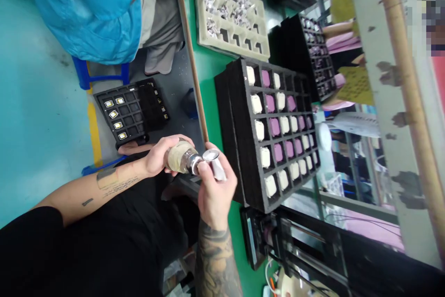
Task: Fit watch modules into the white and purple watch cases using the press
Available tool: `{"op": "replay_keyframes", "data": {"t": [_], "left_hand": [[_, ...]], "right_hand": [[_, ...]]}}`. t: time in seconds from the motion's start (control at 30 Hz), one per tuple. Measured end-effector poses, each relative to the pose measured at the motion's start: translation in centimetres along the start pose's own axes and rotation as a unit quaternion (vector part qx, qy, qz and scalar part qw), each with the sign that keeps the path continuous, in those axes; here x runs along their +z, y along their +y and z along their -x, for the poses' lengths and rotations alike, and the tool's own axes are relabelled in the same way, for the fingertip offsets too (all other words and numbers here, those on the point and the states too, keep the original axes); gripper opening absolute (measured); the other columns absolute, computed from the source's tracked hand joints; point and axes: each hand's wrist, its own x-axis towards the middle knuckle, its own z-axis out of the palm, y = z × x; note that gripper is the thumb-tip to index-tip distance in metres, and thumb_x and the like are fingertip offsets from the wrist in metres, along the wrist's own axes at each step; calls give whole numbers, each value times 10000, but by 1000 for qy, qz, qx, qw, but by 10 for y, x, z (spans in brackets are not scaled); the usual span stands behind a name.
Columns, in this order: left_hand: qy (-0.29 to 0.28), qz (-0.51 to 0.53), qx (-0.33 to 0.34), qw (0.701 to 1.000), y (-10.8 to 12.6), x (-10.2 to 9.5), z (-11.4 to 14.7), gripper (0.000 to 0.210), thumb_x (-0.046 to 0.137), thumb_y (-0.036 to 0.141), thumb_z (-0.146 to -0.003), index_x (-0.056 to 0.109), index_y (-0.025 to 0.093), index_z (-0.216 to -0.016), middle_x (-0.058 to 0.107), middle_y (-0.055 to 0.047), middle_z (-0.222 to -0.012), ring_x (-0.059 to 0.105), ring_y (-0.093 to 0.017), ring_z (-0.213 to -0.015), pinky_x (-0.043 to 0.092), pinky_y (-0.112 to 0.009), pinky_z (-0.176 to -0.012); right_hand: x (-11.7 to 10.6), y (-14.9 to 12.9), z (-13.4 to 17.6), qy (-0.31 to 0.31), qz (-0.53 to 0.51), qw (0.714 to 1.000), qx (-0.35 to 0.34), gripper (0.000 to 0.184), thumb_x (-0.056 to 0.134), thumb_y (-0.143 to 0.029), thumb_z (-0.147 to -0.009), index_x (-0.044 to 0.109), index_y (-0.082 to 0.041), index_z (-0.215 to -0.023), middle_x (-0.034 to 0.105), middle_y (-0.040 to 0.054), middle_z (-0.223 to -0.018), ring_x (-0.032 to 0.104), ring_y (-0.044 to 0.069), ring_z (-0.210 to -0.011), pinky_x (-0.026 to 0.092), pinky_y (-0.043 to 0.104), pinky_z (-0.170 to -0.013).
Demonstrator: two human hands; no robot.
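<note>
My left hand [160,154] is closed round a cylindrical bottle-like object [180,157] with a pale band and a shiny metal neck. In my right hand [218,190], thumb and fingers pinch a small silver-white part [216,166] with a round, disc-shaped end. The part is at the tip of the metal neck; whether the two are joined I cannot tell. Both hands are over the table's near edge, beside a stack of black compartment trays [239,135]. White blocks [259,130] and purple blocks [274,127] fill many of the top tray's compartments.
A beige divided tray [233,51] of small silvery parts lies on the green table [207,77]. A person in blue [93,9] sits close by. Another black tray [120,114] is low beside a blue stool [104,77]. Black equipment [278,236] stands at the lower right.
</note>
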Motion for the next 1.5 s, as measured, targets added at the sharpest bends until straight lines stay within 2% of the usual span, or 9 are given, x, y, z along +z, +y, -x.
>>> {"op": "replay_keyframes", "data": {"t": [0.13, 0.4, 0.6, 0.7, 0.87, 1.03, 1.2, 1.37, 1.5], "left_hand": [[-4, 4, 0, 1000, -4, -3, -1, 572, 594, 671, -967, 723, 144, -1150, 764, -70, -786, 604, -164, -392, 390, -226, -308], [-10, 14, -13, 1000, -8, -4, 0, 583, 616, 666, -954, 727, 136, -1170, 765, -77, -789, 603, -168, -391, 399, -232, -311], [-12, 22, -15, 1000, -10, -2, 1, 580, 610, 669, -956, 730, 139, -1161, 766, -80, -813, 607, -167, -401, 401, -236, -317], [-12, 21, -18, 1000, -9, -3, 1, 584, 604, 669, -962, 728, 134, -1160, 766, -82, -797, 601, -166, -395, 394, -234, -315], [-14, 4, -12, 1000, -8, -10, 0, 601, 586, 683, -967, 724, 145, -1198, 771, -71, -794, 613, -167, -401, 378, -225, -319], [-10, -27, -32, 999, -16, -26, 8, 617, 589, 685, -963, 720, 142, -1225, 786, -83, -838, 640, -177, -441, 376, -218, -318], [6, -35, -48, 998, -25, -35, 17, 619, 586, 682, -971, 729, 135, -1224, 786, -78, -847, 634, -164, -446, 408, -219, -328], [11, -22, -56, 998, -34, -31, 16, 621, 588, 674, -969, 726, 128, -1232, 790, -88, -854, 659, -179, -452, 398, -216, -317], [8, -13, -58, 998, -40, -26, 14, 609, 592, 653, -970, 724, 120, -1232, 786, -95, -863, 655, -177, -447, 392, -211, -317]], "right_hand": [[-2, 2, -1, 2, 26, 1000, 1, 729, 956, -555, -835, 776, -168, -1426, 800, 138, -1182, 772, 248, -962, 673, 376, -859], [-5, -3, 1, -1, 50, 998, 25, 696, 951, -523, -841, 778, -164, -1412, 759, 81, -1025, 690, 184, -826, 616, 300, -743], [-4, -9, 0, -15, 38, 999, 22, 678, 983, -472, -823, 789, -183, -1405, 738, 68, -1058, 639, 155, -817, 567, 268, -724], [-4, -21, 3, 4, 19, 999, -36, 553, 890, -476, -934, 788, -220, -1413, 666, 42, -988, 610, 151, -799, 538, 267, -688], [-2, -19, 27, 129, 56, 970, -200, 322, 615, -419, -1133, 843, -206, -1212, 569, 13, -779, 569, 162, -683, 493, 305, -638], [9, 12, 59, 71, 182, 964, -182, 234, 751, -264, -1062, 766, -250, -1295, 788, 42, -942, 755, 201, -796, 623, 339, -744], [10, 10, 58, 37, 276, 930, -240, 207, 778, -152, -1022, 841, -289, -1164, 765, 60, -1009, 743, 220, -876, 637, 373, -769], [2, 5, 55, 102, 255, 928, -251, 275, 802, -98, -986, 802, -278, -1194, 767, 72, -1058, 757, 253, -997, 657, 419, -848], [-2, 5, 53, 55, 310, 906, -284, 300, 802, -48, -975, 790, -267, -1180, 799, 61, -1061, 788, 240, -969, 682, 404, -849]]}}
